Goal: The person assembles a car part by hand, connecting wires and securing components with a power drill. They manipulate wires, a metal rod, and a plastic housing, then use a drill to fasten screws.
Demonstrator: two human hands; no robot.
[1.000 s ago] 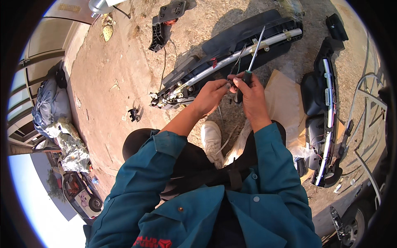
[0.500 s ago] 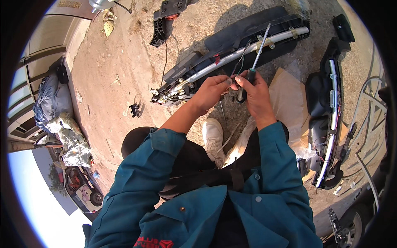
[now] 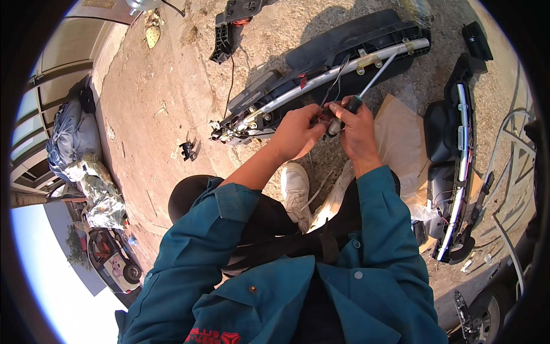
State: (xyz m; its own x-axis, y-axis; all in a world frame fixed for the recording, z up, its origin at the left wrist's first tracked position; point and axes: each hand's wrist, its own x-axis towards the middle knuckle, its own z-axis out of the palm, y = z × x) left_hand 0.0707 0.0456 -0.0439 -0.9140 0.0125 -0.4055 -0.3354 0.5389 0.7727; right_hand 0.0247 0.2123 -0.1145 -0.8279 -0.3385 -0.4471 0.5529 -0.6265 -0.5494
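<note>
Head view looks down on both hands meeting over a long black vehicle lamp housing [image 3: 344, 63] that lies on the dirt ground [image 3: 160, 114], its pale light strip running from near left to far right. The left hand [image 3: 298, 133] is pinched shut on a small connector with thin wires [image 3: 335, 83] trailing up to the housing. The right hand [image 3: 360, 129] is clamped on the dark handle of a screwdriver [image 3: 372, 80], whose shaft slants up to the far right across the light strip. Compared with a second ago, the shaft has tipped from nearly upright to a clear rightward lean, and the hands have drawn closer to the housing; the fingers seem to be working the connector rather than driving a screw, though the contact point is too small to tell. The housing itself looks unmoved. A white shoe [image 3: 296, 192] sits just near the hands, brown cardboard [image 3: 401, 137] lies to the right, and a second lamp unit [image 3: 455, 166] stands farther right. Small black brackets [image 3: 226, 34] lie far left.
</note>
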